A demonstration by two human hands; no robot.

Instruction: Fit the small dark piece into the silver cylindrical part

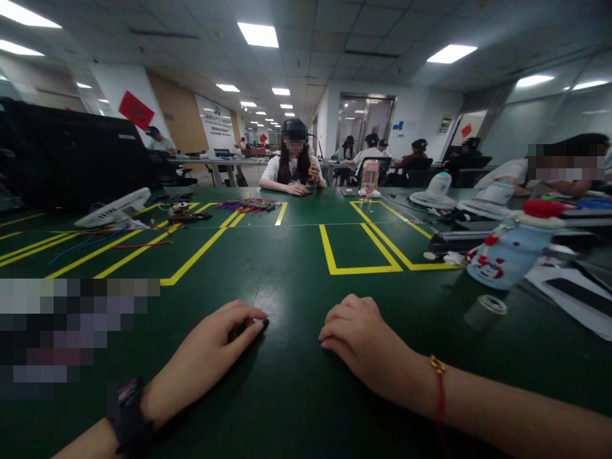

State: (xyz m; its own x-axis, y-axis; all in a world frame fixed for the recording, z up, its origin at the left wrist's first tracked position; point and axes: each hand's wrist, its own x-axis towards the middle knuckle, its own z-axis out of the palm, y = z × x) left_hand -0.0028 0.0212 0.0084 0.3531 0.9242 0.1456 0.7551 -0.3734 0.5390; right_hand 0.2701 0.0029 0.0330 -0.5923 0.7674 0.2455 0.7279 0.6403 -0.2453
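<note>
Both my hands rest on a dark green table (296, 274) marked with yellow tape lines. My left hand (210, 354) lies palm down with its fingers curled over a small dark object (246, 328), which is mostly hidden under the fingertips. A dark watch sits on that wrist. My right hand (368, 344) rests palm down beside it, fingers loosely curled, holding nothing. A red string bracelet circles the right wrist.
A light blue bottle with a red cap (511, 252) lies at the right beside a small tape roll (485, 311) and papers. White fans (115, 207) stand left and far right. Coloured wires (246, 205) lie before a seated person (292, 159) across the table.
</note>
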